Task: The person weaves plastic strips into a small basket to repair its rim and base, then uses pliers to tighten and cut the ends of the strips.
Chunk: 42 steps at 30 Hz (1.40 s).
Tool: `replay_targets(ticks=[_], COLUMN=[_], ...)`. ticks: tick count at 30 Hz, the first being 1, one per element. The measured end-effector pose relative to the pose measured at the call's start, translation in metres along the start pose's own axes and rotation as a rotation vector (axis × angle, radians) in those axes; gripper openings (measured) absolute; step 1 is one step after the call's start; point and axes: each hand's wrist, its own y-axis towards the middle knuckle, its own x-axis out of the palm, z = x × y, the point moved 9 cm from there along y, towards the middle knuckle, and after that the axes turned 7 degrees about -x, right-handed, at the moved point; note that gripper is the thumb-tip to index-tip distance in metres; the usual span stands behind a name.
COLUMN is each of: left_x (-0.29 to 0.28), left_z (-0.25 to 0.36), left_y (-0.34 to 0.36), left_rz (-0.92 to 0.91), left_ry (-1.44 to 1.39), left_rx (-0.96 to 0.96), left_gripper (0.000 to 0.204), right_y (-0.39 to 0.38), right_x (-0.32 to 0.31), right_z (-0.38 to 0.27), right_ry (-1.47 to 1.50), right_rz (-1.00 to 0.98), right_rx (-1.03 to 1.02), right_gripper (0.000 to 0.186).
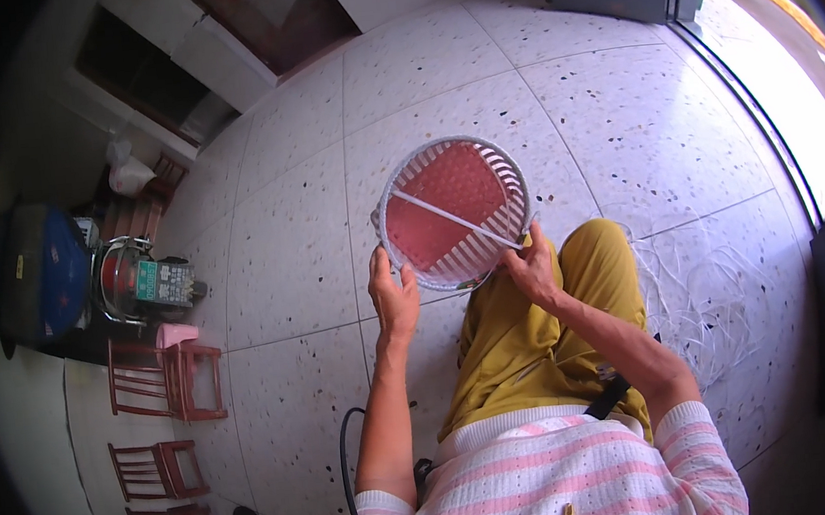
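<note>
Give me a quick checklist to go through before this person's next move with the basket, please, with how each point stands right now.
1. Left hand on the basket: ok, it grips the near-left rim.
2. Right hand on the basket: ok, it grips the near-right rim.
3. Basket's opening facing the wearer: ok, the red inside shows.
4. Pale strip across the opening fastened at its right-hand end: cannot tell, the fingers are too close.
5. Loose white strips gathered up: not ok, they lie tangled on the floor to the right.
</note>
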Motion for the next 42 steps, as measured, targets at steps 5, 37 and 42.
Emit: replay_targets(ticks=[5,37,42], left_x=[0.015,0.046,0.056], left_z=[0.001,0.091,0.075], left_y=[-0.002,-0.024,-0.023], left_rz=[-0.154,-0.318,-0.272], left_ry=[-0.517,-0.697,-0.735], left_rx=[0.010,0.035,-0.048], left_gripper=[0.060,0.064,0.060], right_y=[0.004,0.039,0.070], right_x=[-0.007,-0.104,-0.154], right_z=[-0.023,-0.120,-0.117], right_ry=[0.042,0.133,0.229], right_rz=[-0.032,0.134,-0.035], right_rx=[0.017,-0.005,0.257], right_gripper=[0.061,0.042,0.032])
